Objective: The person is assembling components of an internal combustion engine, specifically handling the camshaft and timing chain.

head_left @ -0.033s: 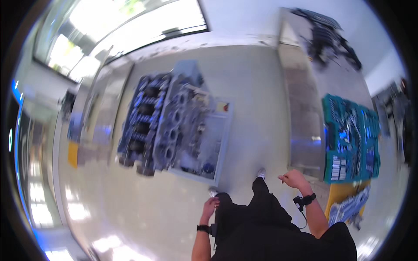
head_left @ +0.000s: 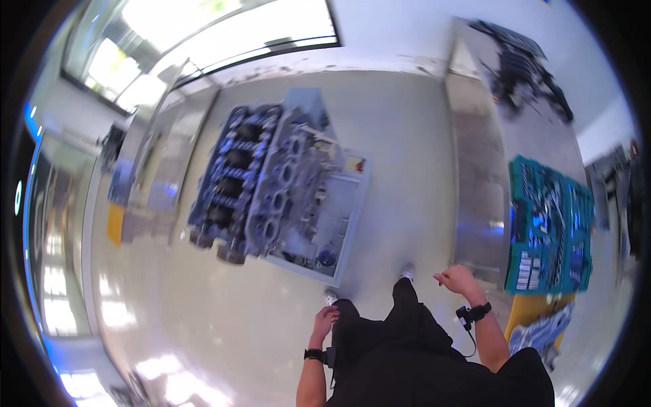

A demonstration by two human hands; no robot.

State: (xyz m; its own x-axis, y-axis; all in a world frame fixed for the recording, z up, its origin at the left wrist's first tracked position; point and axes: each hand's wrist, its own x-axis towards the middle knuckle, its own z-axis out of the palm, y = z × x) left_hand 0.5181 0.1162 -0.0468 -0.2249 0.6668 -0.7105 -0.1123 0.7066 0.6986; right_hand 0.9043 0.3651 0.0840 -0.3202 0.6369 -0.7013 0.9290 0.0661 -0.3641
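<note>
My left hand (head_left: 325,321) hangs beside my left thigh with its fingers loosely curled and nothing visible in them. Held out in front of my right side, my right hand (head_left: 458,279) is closed, its thumb side toward the left, and no object shows in it. Both hands are apart from everything around. Nearest to the left hand is a large engine block (head_left: 264,180) with a row of round bores, on a light grey tray cart (head_left: 356,203). Closest to the right hand is the metal side of a workbench (head_left: 478,197), bearing an open teal tool case (head_left: 550,227).
A dark engine part (head_left: 525,78) lies at the bench's far end. A silver metal part (head_left: 542,332) rests near a yellow panel (head_left: 522,315) at the right. Metal benches (head_left: 163,156) stand at the far left, below a window (head_left: 224,41). Glossy pale floor (head_left: 400,169) runs between cart and workbench.
The surroundings have shifted slightly to the right in the view, with the engine block a little higher and the tool case a little lower. My hands keep almost the same pose.
</note>
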